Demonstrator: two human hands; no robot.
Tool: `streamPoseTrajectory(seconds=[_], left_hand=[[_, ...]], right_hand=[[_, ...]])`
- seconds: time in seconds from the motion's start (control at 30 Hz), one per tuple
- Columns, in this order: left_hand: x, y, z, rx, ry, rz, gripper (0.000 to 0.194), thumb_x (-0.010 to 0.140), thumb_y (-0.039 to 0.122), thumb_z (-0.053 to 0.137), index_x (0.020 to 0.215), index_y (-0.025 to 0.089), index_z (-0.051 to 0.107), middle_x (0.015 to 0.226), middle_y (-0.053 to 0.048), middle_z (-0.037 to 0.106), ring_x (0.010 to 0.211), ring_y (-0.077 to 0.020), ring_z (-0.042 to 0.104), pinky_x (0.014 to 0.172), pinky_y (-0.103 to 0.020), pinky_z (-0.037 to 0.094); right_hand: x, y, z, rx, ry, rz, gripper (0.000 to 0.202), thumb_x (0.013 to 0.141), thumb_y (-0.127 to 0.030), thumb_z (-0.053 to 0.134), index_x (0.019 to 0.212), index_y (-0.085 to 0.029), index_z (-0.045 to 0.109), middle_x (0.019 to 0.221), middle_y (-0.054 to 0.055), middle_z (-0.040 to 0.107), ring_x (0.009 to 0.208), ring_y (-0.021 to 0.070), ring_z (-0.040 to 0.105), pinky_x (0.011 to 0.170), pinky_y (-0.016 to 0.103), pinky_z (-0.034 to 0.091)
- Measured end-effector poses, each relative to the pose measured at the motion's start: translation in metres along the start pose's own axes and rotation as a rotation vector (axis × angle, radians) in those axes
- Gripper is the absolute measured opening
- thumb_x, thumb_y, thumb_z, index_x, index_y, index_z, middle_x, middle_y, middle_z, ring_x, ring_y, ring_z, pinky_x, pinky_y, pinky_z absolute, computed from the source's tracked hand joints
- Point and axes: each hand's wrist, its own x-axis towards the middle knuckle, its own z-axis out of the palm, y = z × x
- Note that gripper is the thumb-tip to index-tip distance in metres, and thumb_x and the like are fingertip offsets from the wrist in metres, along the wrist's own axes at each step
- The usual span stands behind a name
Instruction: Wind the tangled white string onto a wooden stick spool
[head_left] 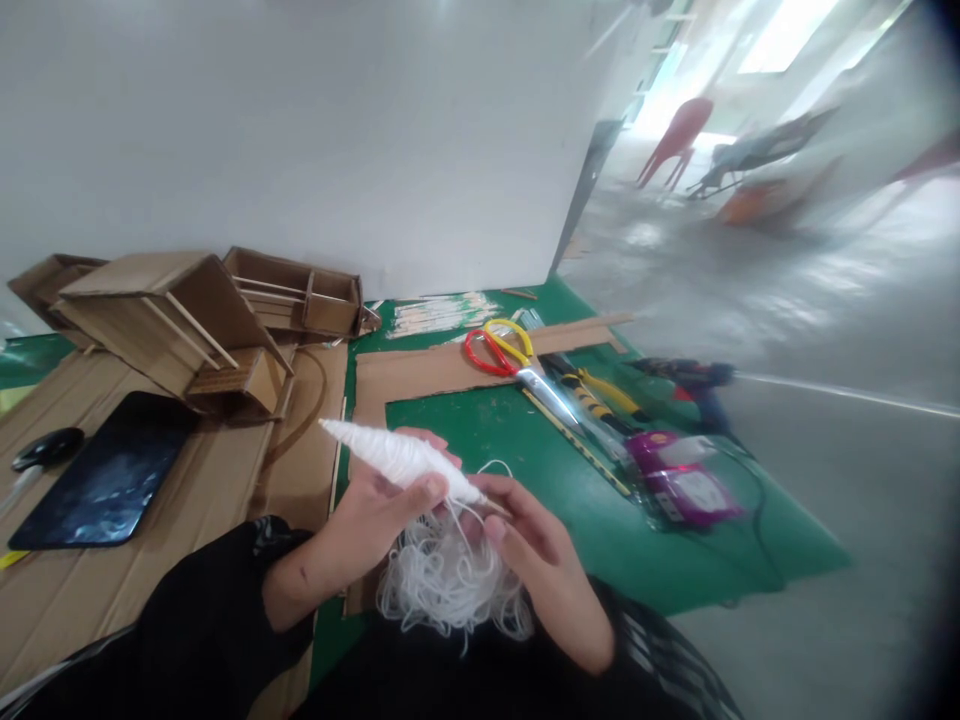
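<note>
A spindle-shaped bundle of white string [397,452] wound on a thin stick lies slantwise between my hands, its pointed tip up to the left. My left hand [386,510] is wrapped round the middle of the bundle, thumb on top. At the lower right end, my right hand [536,550] pinches the thin stick between thumb and fingers. Under both hands hangs a loose tangle of white string [454,580], and a strand runs up from it to the bundle.
Cardboard boxes [169,310] and a black tablet [112,470] are at left. Scissors [536,375], pliers [611,392], a purple packet [682,480] and a drill [694,380] lie on the green table [457,430]. A white wall [300,130] rises behind.
</note>
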Motion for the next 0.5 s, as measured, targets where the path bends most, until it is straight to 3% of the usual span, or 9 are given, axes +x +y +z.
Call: streamPoseTrajectory(seconds=[0.17,0.37,0.43,0.5], left_hand=[[0.001,0.003,0.0,0.065,0.03,0.027,0.036,0.083,0.029,0.068,0.114,0.018,0.053,0.093,-0.004,0.067,0.069,-0.0117,0.063,0.066,-0.025,0.055],[0.006,0.005,-0.006,-0.008,0.169,0.135,0.037,0.081,0.029,0.066,0.113,0.02,0.048,0.084,-0.001,0.065,0.065,-0.0134,0.062,0.053,-0.023,0.054],[0.009,0.004,-0.009,-0.009,0.224,0.153,0.034,0.081,0.027,0.066,0.109,0.02,0.049,0.081,0.0,0.064,0.064,-0.0137,0.062,0.051,-0.023,0.054],[0.011,0.004,-0.013,-0.008,0.249,0.169,0.03,0.081,0.026,0.066,0.105,0.02,0.049,0.081,0.0,0.065,0.064,-0.0138,0.063,0.051,-0.024,0.055]], right_hand=[[0.002,0.004,-0.001,0.223,-0.001,0.082,0.045,0.079,-0.032,0.072,0.118,-0.025,0.053,0.072,-0.004,0.055,0.064,0.0102,0.055,0.06,0.021,0.047],[0.003,0.005,-0.016,0.244,0.026,0.071,0.042,0.077,-0.03,0.07,0.116,-0.023,0.056,0.069,-0.003,0.055,0.063,0.0131,0.053,0.059,0.025,0.046],[0.003,0.005,-0.022,0.262,0.07,0.021,0.036,0.077,-0.029,0.069,0.111,-0.023,0.059,0.067,-0.003,0.053,0.062,0.0131,0.052,0.059,0.025,0.045],[0.003,0.005,-0.029,0.265,0.192,-0.054,0.029,0.079,-0.032,0.066,0.105,-0.024,0.06,0.067,-0.003,0.052,0.063,0.0134,0.053,0.06,0.026,0.046]])
